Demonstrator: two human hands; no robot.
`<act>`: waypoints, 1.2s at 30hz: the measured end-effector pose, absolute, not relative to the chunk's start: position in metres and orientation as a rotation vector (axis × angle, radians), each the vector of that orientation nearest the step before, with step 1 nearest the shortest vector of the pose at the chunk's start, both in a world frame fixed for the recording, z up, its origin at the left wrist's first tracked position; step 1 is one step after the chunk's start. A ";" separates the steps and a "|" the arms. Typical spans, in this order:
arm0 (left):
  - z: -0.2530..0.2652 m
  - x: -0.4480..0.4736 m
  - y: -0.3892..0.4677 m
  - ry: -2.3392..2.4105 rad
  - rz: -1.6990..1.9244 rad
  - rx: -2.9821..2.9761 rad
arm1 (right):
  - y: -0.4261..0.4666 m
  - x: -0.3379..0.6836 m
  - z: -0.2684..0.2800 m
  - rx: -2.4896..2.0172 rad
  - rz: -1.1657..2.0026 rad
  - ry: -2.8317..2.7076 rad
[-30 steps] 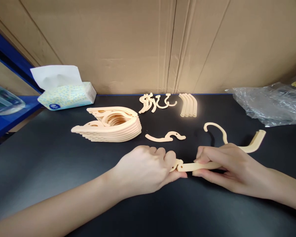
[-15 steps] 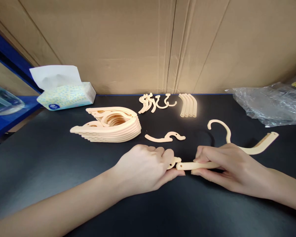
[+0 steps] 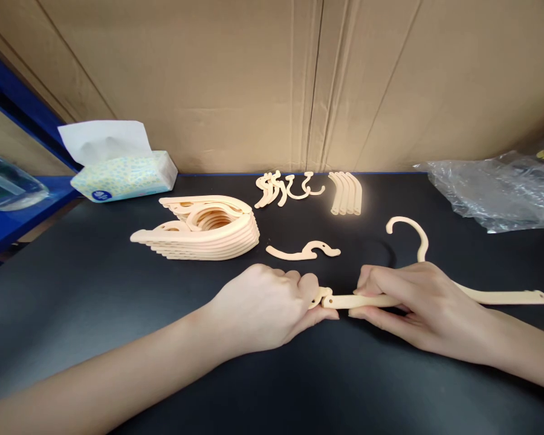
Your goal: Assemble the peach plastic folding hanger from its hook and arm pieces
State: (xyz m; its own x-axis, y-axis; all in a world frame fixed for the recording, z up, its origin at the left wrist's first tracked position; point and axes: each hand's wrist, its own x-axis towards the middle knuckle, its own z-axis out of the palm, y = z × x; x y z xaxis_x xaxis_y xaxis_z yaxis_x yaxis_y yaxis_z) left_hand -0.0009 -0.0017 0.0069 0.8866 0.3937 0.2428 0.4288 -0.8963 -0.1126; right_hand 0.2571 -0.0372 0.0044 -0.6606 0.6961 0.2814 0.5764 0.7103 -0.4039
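Low over the black table, my right hand point(image 3: 417, 308) pinches one arm of a cream plastic folding clothes hanger point(image 3: 342, 302). Its hook rises behind my knuckles, and the other arm sticks out to the right past my wrist. My left hand point(image 3: 272, 311) is closed round a cream hanger part point(image 3: 318, 296), most of it hidden in the fingers. That part's visible end meets the tip of the hanger arm between my hands. A loose cream hanger part point(image 3: 294, 255) with a curved notch lies just beyond my left hand.
Behind my left hand sits a stack of folded hangers point(image 3: 199, 241). Farther back lie several small hooks point(image 3: 299, 187) and a row of curved arms point(image 3: 346, 194). A tissue pack point(image 3: 127, 175) is at back left, clear plastic bags point(image 3: 485, 187) at back right, and cardboard point(image 3: 236, 90) behind.
The hanger's free right arm has swung down and outward, from slanting upward to nearly level. Its hook has shifted slightly right. Both hands have barely moved and keep their grips.
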 end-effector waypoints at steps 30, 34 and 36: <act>0.007 0.002 -0.007 -0.555 -0.380 -2.660 | -0.039 0.256 0.004 -1.020 0.447 -2.469; 0.008 0.003 -0.008 -0.550 -0.435 -2.647 | -0.038 0.256 0.006 -1.036 0.585 -2.436; 0.010 0.003 -0.008 -0.542 -0.459 -2.648 | -0.038 0.257 0.008 -1.051 0.640 -2.417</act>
